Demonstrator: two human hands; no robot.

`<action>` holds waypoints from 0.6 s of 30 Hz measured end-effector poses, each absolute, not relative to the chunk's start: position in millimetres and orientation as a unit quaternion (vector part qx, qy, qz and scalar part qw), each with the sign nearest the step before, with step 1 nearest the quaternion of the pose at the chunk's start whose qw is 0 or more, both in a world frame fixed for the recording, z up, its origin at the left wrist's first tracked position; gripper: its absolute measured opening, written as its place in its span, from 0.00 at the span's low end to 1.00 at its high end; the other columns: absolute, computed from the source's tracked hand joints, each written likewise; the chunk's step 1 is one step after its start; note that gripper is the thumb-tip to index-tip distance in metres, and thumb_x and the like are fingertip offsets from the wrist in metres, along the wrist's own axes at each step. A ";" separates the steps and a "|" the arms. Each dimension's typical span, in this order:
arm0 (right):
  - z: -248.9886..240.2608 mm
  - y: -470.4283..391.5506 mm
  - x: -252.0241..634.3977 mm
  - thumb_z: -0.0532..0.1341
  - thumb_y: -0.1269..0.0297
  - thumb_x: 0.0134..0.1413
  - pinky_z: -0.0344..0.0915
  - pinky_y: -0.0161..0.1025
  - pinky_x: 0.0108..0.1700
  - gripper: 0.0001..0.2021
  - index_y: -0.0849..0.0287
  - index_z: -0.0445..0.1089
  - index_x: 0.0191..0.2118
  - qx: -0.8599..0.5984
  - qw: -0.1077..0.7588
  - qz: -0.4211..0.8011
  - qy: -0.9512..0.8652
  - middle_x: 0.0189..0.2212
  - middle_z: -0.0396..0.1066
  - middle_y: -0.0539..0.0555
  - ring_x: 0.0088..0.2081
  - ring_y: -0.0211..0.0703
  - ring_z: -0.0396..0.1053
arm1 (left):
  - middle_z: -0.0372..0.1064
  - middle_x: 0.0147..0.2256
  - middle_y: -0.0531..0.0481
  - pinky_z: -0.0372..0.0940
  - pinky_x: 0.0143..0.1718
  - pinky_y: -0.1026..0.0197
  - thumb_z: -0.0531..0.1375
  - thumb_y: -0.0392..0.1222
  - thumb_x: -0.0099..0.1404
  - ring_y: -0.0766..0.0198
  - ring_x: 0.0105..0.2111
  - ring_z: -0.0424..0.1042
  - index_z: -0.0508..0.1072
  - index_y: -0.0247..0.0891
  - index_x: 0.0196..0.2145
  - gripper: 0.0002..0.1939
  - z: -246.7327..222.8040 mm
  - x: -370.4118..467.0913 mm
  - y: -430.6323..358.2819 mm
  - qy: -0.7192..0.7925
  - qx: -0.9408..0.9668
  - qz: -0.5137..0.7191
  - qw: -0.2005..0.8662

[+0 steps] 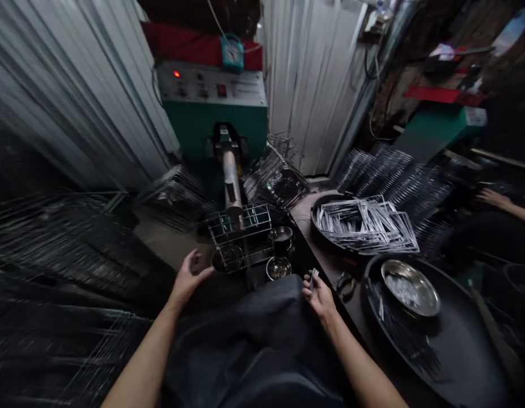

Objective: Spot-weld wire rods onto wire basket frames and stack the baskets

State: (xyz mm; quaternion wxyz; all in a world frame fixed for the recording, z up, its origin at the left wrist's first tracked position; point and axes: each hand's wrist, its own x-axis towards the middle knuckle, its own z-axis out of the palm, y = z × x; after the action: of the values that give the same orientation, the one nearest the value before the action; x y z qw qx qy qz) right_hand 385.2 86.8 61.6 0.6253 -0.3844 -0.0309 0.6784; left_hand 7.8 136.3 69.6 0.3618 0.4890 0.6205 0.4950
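Note:
In front of me a wire rack (pixel 256 255) of thin metal bars sits beneath the nose of a green machine (pixel 173 122). My left hand (pixel 186 282) is beside the rack's near left corner, thumb and fingers apart, with nothing in it; whether the thumb touches the wire I cannot tell. On the right, my right hand (pixel 318 294) is closed on small flat metal pieces (pixel 314 275), held upright in the fingers. Between that hand and the rack stand two small metal bowls, a rear bowl (pixel 281 233) and a front bowl (pixel 278 268) with small parts in it.
To the right, a round black tray (pixel 345 245) holds stacked wire frames (pixel 373 224). Nearer, a larger black tray (pixel 462 340) carries a steel bowl (pixel 432 303) and thin rods. Pliers (pixel 346 286) lie beside it. Wire frames crowd the left. A co-worker's hand (pixel 494 198) shows far right.

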 end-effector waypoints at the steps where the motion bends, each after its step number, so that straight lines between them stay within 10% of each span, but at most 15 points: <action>1: 62.1 86.7 384.0 0.62 0.70 0.47 0.53 0.25 0.16 0.08 0.59 0.64 0.35 -0.375 0.615 0.694 -0.017 0.24 0.65 0.49 0.21 0.31 0.60 | 0.58 0.55 0.37 0.55 0.56 0.45 0.68 0.57 0.40 0.48 0.56 0.57 0.53 0.38 0.58 0.51 77.9 10.3 154.0 0.605 0.509 0.496 0.360; 9: 47.5 83.3 398.4 0.66 0.74 0.43 0.66 0.27 0.24 0.10 0.59 0.67 0.33 -0.362 0.580 0.730 -0.013 0.22 0.63 0.44 0.23 0.28 0.64 | 0.42 0.63 0.35 0.41 0.62 0.46 0.70 0.52 0.40 0.48 0.63 0.41 0.44 0.40 0.61 0.57 72.7 22.9 218.0 0.483 0.493 0.553 0.467; 15: 46.2 86.3 389.0 0.72 0.62 0.33 0.53 0.25 0.15 0.18 0.58 0.71 0.35 -0.481 0.615 0.612 -0.122 0.22 0.66 0.44 0.19 0.29 0.61 | 0.49 0.60 0.39 0.49 0.60 0.47 0.69 0.53 0.40 0.48 0.60 0.50 0.49 0.42 0.59 0.53 65.9 26.7 217.4 0.445 0.488 0.591 0.463; 18: 42.7 78.4 382.1 0.71 0.56 0.35 0.64 0.32 0.26 0.17 0.58 0.74 0.34 -0.560 0.596 0.504 -0.277 0.25 0.71 0.49 0.27 0.37 0.68 | 0.53 0.58 0.40 0.54 0.58 0.50 0.69 0.53 0.40 0.50 0.59 0.54 0.51 0.42 0.58 0.51 69.5 32.3 216.7 0.450 0.478 0.602 0.454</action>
State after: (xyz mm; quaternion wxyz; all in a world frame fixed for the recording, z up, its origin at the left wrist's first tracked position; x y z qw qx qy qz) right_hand 382.1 78.4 42.7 0.5964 -0.5604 -0.2769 0.5035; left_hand 32.3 216.7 69.5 0.4541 0.4785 0.4496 0.6023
